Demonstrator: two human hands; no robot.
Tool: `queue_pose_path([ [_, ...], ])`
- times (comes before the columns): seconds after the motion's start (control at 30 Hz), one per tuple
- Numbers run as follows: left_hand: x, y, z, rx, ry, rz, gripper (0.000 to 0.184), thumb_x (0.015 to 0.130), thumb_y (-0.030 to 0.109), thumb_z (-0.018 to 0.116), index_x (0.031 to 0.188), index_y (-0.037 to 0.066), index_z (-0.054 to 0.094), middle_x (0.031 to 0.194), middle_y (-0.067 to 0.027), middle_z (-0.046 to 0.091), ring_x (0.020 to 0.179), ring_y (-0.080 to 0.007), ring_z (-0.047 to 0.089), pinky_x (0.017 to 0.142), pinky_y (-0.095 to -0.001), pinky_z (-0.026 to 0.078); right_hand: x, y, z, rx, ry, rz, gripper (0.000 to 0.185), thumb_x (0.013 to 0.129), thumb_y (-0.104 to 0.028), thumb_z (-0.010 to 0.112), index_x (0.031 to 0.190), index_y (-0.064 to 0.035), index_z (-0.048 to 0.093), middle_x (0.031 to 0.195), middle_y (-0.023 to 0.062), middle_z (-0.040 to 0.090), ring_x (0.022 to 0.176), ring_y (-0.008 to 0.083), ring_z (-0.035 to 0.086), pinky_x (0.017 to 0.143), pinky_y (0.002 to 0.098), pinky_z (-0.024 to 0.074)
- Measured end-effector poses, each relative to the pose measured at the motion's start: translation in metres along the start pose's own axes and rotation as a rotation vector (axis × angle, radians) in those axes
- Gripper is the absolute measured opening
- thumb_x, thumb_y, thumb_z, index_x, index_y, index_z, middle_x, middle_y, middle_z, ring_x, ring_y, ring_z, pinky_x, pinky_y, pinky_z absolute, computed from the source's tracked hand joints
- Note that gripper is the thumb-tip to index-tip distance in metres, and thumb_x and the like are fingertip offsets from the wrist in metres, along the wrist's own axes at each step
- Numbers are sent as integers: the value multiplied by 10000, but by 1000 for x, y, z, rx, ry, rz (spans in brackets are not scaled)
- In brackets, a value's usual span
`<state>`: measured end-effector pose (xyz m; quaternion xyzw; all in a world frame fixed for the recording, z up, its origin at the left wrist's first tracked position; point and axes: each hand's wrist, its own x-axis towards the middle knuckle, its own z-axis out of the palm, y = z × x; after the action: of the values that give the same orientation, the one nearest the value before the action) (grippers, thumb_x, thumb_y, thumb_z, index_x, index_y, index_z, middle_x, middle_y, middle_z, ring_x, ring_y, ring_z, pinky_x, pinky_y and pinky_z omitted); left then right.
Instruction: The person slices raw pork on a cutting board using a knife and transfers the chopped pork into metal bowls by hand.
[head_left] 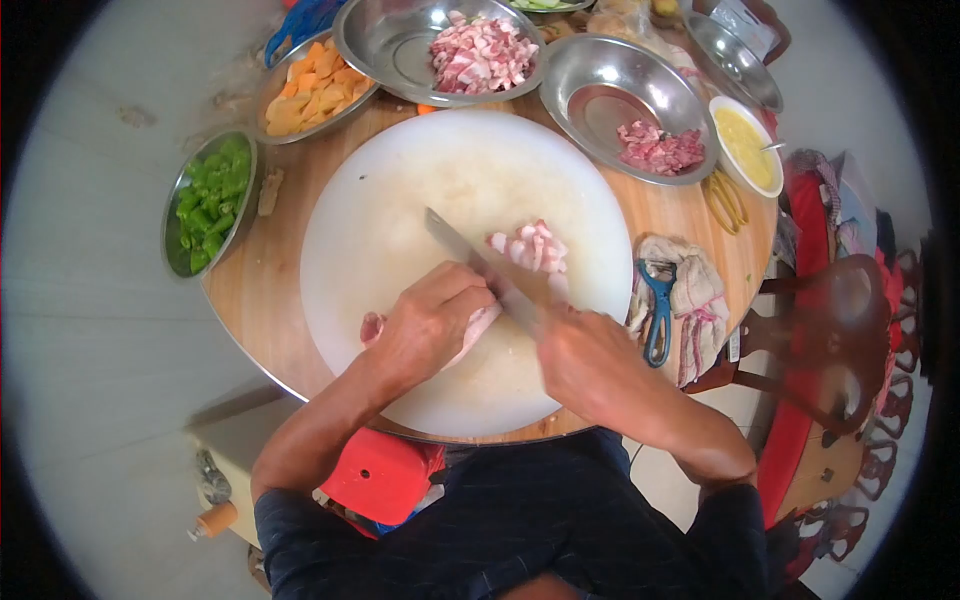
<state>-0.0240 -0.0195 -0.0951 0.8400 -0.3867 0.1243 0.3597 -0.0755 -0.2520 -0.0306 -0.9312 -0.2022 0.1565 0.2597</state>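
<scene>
A round white cutting board [450, 180] lies on the wooden table. My left hand [432, 315] is closed over a strip of raw meat [473, 335], pressing it to the board; one end pokes out on the far side of the fingers. In my right hand [590, 360] is a kitchen knife [462, 243], its blade slanting up to the left, right beside my left fingertips. The handle is hidden in my fist, and that hand is blurred. Small cut pieces of pale pink meat [533, 248] sit on the board just beyond the blade.
Metal bowls ring the board: green peppers [212, 200], orange chunks [315, 90], diced fatty meat [485, 55] and redder meat [660, 148]. A bowl of yellow liquid [745, 145] stands at right. A blue peeler [657, 310] rests on a cloth [700, 300]. A red stool [375, 475] is below.
</scene>
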Motion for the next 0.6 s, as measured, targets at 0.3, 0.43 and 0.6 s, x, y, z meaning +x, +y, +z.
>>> queue_pose_path([
  [0.3,-3,3,-3,34,-8,-33,238,754,-30,863,962,64,794,1033,-85,764,1020,-274,755,871,-375,642,10,-10,5,-5,115,-18,362,881,36,648,1203,178,565,892,348,728,804,522,756,708,573,619],
  [0.43,-5,5,-3,8,15,-78,250,754,-28,867,975,67,801,1037,-85,766,1031,-273,756,873,-372,644,-38,-16,-17,-60,-87,76,522,886,28,636,1362,218,536,968,372,738,789,516,766,702,562,630],
  [0.6,-6,0,2,-6,37,-26,229,778,-17,876,976,64,794,1029,-91,757,1015,-280,754,861,-371,645,-1,-15,-7,-45,-16,51,493,921,-5,606,1361,211,552,932,384,733,810,537,766,691,568,627],
])
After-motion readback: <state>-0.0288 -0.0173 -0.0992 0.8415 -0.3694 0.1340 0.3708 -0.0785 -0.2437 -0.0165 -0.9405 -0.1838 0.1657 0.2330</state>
